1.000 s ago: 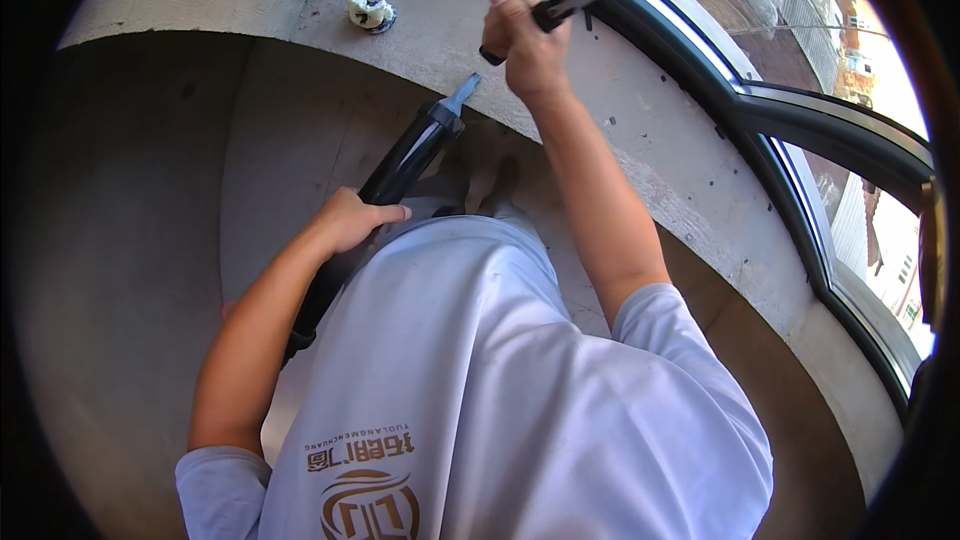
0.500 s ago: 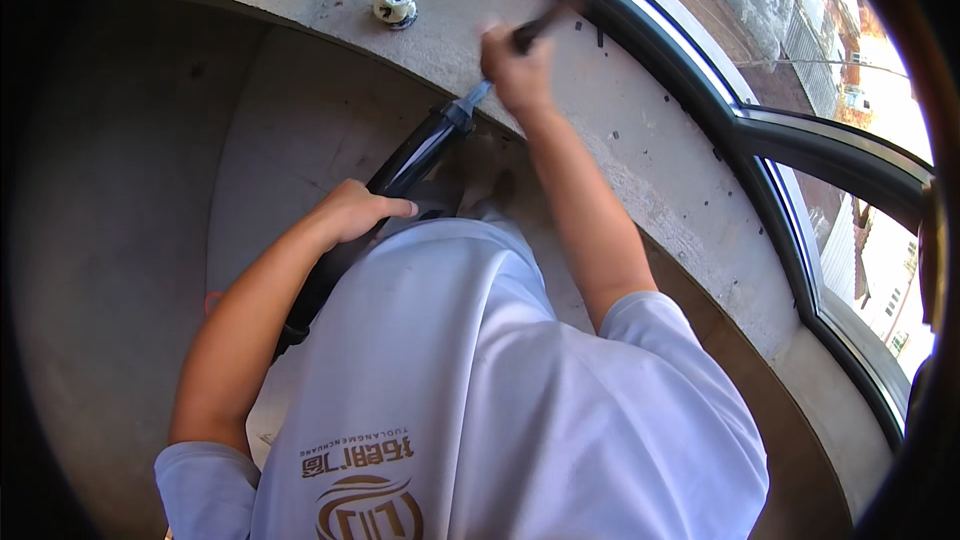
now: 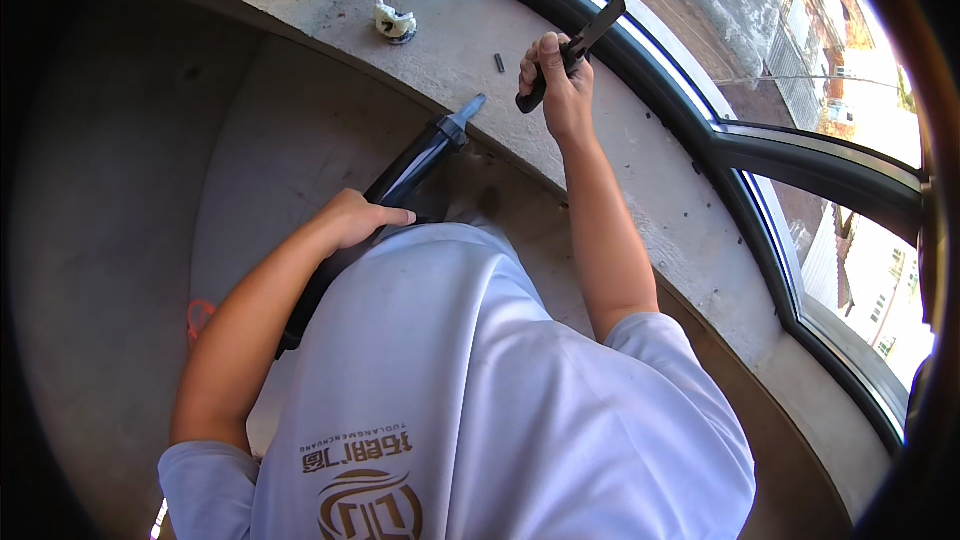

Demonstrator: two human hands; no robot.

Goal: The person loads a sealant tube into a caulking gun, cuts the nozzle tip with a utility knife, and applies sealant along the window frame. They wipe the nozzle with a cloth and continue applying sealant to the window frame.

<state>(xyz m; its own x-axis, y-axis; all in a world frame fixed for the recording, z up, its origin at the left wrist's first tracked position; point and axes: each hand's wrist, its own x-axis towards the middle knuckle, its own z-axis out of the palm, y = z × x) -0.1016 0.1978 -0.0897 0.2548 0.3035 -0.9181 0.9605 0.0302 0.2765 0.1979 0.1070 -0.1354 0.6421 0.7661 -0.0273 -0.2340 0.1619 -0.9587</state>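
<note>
My left hand (image 3: 358,220) is closed round a black caulking gun (image 3: 405,165), held slantwise against my body. Its pale blue-grey nozzle (image 3: 467,112) points up and away, over the edge of the concrete sill. The rear of the gun is partly hidden behind my forearm and shirt. Farther right, my right hand (image 3: 562,85) grips a black utility knife (image 3: 570,62) over the sill. The knife's dark blade points up toward the window frame, apart from the nozzle. A small dark piece (image 3: 499,62) lies on the sill between the nozzle and this hand.
The concrete sill (image 3: 690,240) curves along a dark-framed window (image 3: 735,155). A crumpled white wad with black smears (image 3: 394,22) rests at its far left, with dark crumbs scattered about. An orange-red ring-shaped thing (image 3: 199,318) shows beside my left forearm.
My right hand has moved the knife away from the nozzle, to the right, and the blade now shows clearly. The left hand and caulking gun stay nearly in place.
</note>
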